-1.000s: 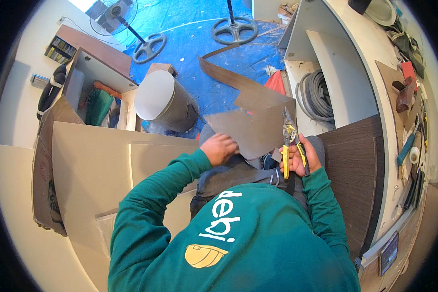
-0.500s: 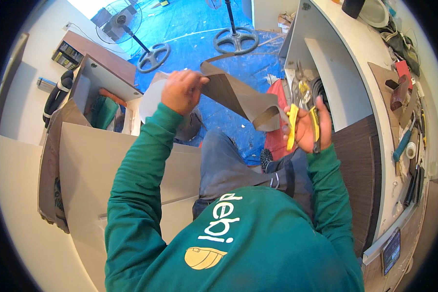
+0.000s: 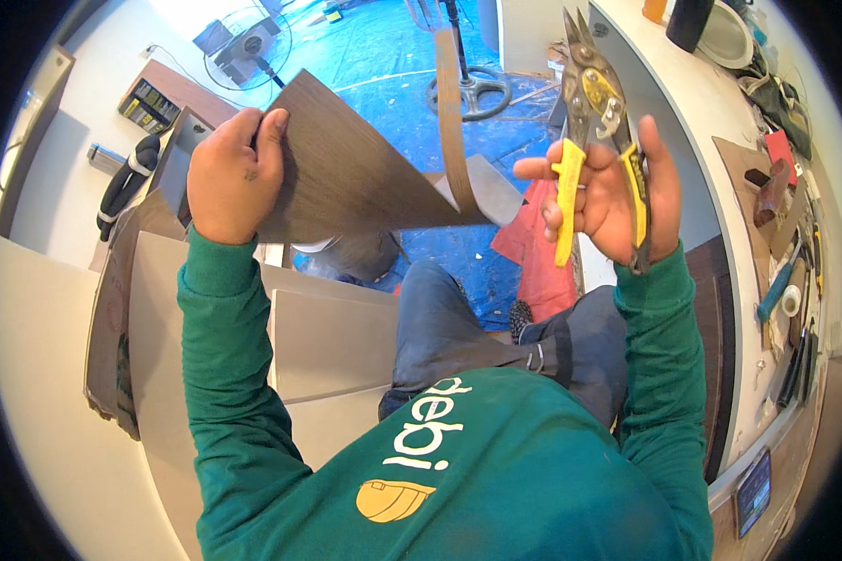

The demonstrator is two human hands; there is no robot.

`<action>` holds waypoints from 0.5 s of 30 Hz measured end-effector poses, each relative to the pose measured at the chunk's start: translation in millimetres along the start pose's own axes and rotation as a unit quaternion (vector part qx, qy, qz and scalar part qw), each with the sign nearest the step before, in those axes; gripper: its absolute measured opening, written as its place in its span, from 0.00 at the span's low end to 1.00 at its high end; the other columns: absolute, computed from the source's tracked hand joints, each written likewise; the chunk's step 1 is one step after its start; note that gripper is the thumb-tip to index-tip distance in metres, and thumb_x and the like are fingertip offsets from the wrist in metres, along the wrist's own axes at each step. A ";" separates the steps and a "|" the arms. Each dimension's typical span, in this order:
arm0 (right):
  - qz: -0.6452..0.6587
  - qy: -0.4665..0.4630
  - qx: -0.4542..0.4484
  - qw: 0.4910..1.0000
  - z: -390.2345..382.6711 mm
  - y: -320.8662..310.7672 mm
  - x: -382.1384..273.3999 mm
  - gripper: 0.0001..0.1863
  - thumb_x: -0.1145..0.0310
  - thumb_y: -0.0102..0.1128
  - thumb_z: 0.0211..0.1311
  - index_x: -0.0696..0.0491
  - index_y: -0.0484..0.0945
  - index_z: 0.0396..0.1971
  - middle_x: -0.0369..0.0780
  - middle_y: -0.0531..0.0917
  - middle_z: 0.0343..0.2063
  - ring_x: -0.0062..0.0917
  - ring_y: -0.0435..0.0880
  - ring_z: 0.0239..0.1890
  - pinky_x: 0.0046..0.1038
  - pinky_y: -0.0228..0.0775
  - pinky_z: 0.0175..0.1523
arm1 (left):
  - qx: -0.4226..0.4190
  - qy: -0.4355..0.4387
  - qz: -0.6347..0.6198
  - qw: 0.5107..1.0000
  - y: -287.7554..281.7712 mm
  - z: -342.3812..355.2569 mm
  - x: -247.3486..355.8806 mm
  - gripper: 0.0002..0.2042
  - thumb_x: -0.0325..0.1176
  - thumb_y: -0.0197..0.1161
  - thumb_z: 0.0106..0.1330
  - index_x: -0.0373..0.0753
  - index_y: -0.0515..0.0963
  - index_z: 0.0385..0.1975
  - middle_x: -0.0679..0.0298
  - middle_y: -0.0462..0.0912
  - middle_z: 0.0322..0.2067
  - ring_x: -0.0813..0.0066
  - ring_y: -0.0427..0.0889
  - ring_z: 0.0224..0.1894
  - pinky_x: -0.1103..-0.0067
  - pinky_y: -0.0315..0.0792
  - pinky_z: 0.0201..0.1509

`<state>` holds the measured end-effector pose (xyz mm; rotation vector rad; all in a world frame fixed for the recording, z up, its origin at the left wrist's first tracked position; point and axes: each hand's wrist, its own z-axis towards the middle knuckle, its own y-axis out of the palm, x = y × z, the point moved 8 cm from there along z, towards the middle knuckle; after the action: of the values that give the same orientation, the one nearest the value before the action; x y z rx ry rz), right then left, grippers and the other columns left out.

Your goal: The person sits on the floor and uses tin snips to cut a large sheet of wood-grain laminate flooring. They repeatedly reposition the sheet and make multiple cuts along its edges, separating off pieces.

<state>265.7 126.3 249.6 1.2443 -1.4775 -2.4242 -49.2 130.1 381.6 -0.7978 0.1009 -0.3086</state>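
My left hand point(image 3: 237, 175) grips the left edge of a thin brown wood-grain laminate sheet point(image 3: 346, 178), its thumb on the upper face. The sheet is raised in front of me; a narrow strip point(image 3: 450, 122) of it curls upward at the far end, and a pale grey underside shows at its right. In my right hand point(image 3: 617, 201) rest yellow-handled tin snips point(image 3: 594, 103), held by the handles with the jaws pointing up and away. The handles stand apart. The snips are to the right of the sheet and do not touch it.
On the right runs a white counter point(image 3: 744, 374) with hand tools, a wooden plane point(image 3: 770, 192) and a phone point(image 3: 752, 494). Blue sheeting point(image 3: 384, 75) covers the floor, with a red sheet point(image 3: 538, 262) by my foot. A fan point(image 3: 248, 47) stands far left; pale boards point(image 3: 327, 346) lie at my left.
My left hand has moved left and nearer, turning the laminate sheet so its brown face shows. My right hand has lifted the snips higher and turned palm up.
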 end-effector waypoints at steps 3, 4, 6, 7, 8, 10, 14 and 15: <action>-0.043 -0.010 0.018 0.999 -12.1 -6.0 16.1 0.49 0.28 0.33 0.71 0.64 0.71 0.62 0.63 0.73 0.60 0.45 0.85 0.47 0.49 0.78 0.55 | -0.058 0.014 0.035 0.998 1.8 -6.4 11.5 0.16 0.39 0.62 0.71 0.35 0.76 0.24 0.47 0.79 0.23 0.42 0.79 0.28 0.57 0.71 0.31; -0.048 -0.013 0.035 0.998 -19.3 -11.6 24.1 0.49 0.29 0.33 0.71 0.65 0.70 0.62 0.64 0.73 0.60 0.46 0.85 0.48 0.49 0.78 0.55 | -0.075 0.015 0.033 0.997 7.2 -8.4 15.4 0.16 0.40 0.62 0.71 0.35 0.76 0.24 0.47 0.79 0.23 0.42 0.80 0.28 0.57 0.72 0.31; -0.055 -0.020 0.068 0.996 -35.5 -25.2 40.3 0.48 0.30 0.33 0.72 0.65 0.69 0.63 0.66 0.72 0.60 0.48 0.84 0.50 0.48 0.79 0.54 | -0.113 0.018 0.031 0.993 18.0 -12.3 20.3 0.16 0.41 0.62 0.70 0.35 0.77 0.24 0.47 0.80 0.23 0.42 0.80 0.29 0.56 0.73 0.33; -0.050 -0.006 0.066 0.997 -42.3 -29.3 52.1 0.45 0.34 0.36 0.74 0.65 0.68 0.64 0.64 0.73 0.59 0.47 0.84 0.50 0.47 0.77 0.56 | -0.161 0.001 0.033 0.986 31.2 -17.2 12.7 0.15 0.40 0.63 0.70 0.33 0.80 0.28 0.43 0.78 0.25 0.39 0.79 0.30 0.57 0.71 0.33; -0.062 0.000 0.078 0.995 -50.2 -34.6 61.0 0.44 0.35 0.37 0.74 0.65 0.68 0.64 0.64 0.73 0.59 0.47 0.84 0.50 0.47 0.77 0.56 | -0.189 0.007 0.026 0.982 42.1 -20.0 10.4 0.15 0.40 0.63 0.70 0.33 0.80 0.28 0.42 0.79 0.25 0.39 0.79 0.31 0.57 0.72 0.34; -0.087 0.013 0.102 0.991 -66.0 -39.5 76.5 0.43 0.36 0.39 0.73 0.65 0.67 0.65 0.63 0.74 0.59 0.46 0.84 0.49 0.47 0.77 0.55 | -0.244 0.021 0.011 0.970 65.9 -25.5 5.5 0.15 0.40 0.62 0.70 0.32 0.81 0.29 0.42 0.80 0.26 0.38 0.80 0.33 0.56 0.73 0.37; -0.121 0.034 0.085 0.988 -82.6 -20.8 90.9 0.43 0.38 0.57 0.66 0.64 0.68 0.63 0.57 0.78 0.55 0.40 0.85 0.48 0.40 0.81 0.51 | -0.429 -0.011 0.016 0.903 143.9 -40.0 -24.8 0.18 0.45 0.60 0.68 0.34 0.86 0.35 0.44 0.86 0.33 0.44 0.85 0.39 0.58 0.78 0.47; -0.140 0.067 0.095 0.983 -84.1 -14.2 92.3 0.48 0.36 0.64 0.59 0.65 0.68 0.63 0.55 0.78 0.56 0.37 0.86 0.47 0.38 0.82 0.49 | -0.457 0.006 0.025 0.889 168.3 -50.7 -33.1 0.19 0.46 0.61 0.67 0.34 0.86 0.36 0.44 0.86 0.32 0.45 0.85 0.39 0.59 0.77 0.48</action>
<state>262.7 34.5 163.9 1.7273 -1.6230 -2.3422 -51.6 215.9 224.6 -1.7307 0.2907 -0.2061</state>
